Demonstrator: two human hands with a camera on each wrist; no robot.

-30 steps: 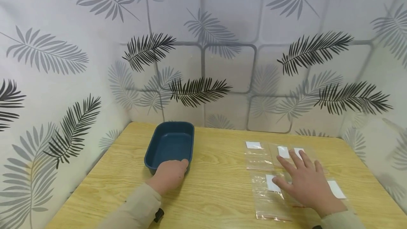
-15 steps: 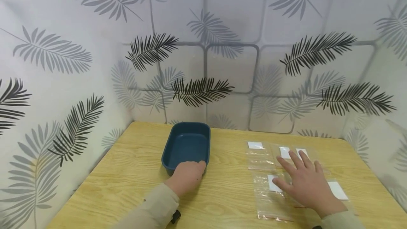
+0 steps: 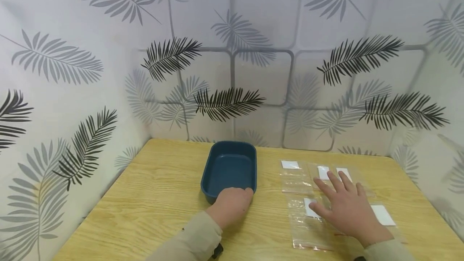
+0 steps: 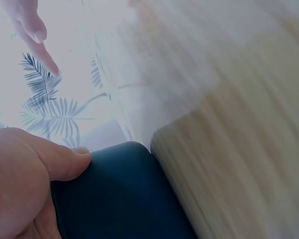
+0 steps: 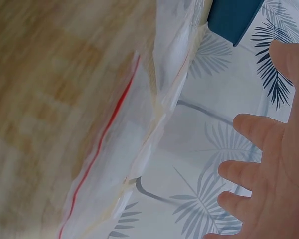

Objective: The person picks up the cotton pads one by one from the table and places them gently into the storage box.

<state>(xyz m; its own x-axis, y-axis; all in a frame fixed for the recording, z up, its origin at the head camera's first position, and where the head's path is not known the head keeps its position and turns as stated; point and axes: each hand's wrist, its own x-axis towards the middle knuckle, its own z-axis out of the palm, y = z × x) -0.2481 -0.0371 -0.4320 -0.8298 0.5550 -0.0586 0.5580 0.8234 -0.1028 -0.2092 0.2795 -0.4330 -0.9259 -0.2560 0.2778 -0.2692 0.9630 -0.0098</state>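
Observation:
A dark blue rectangular tub (image 3: 230, 168) stands on the wooden table, its inside bare in the head view. My left hand (image 3: 232, 206) grips the tub's near rim; in the left wrist view the thumb (image 4: 72, 162) lies over the edge. Over to the right, my right hand (image 3: 346, 208) is spread above several clear zip bags (image 3: 302, 228) with white labels. In the right wrist view its fingers (image 5: 256, 130) are apart and hold nothing, and a bag's red seal line (image 5: 103, 132) shows on the table.
The light wooden table (image 3: 137, 208) meets a wall (image 3: 261, 75) with a feather-leaf pattern at its back edge. The bags lie flat in two rows on the table's right side; the right hand covers part of them.
The tub has slid to the right across the table, with my left hand holding its near rim throughout. My right hand stays spread over the bags.

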